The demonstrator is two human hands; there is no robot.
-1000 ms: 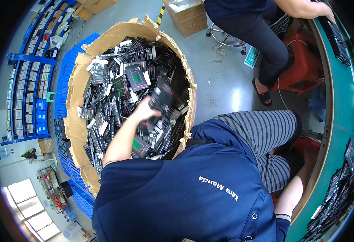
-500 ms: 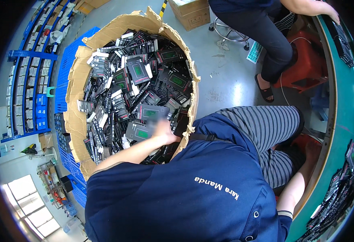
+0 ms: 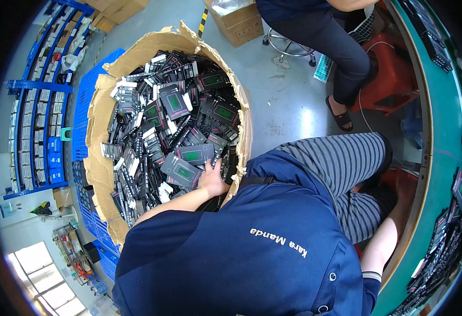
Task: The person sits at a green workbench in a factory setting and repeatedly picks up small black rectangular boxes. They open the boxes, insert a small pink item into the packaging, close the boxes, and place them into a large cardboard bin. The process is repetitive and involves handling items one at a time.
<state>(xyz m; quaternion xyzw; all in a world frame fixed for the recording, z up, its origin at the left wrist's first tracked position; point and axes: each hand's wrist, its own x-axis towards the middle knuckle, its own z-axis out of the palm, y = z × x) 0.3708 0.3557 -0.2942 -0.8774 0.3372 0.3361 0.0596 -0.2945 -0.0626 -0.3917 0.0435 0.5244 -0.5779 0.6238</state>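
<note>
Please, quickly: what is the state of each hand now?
Left hand: open, at the black boxes.
Right hand: too dim to tell.

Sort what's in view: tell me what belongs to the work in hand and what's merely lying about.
Work in hand:
- left hand, over the boxes
- flat black boxes
- torn-edged cardboard bin, holding them

Apparently just lying about:
- brown carton
- blue shelf rack
- turquoise mesh item
</note>
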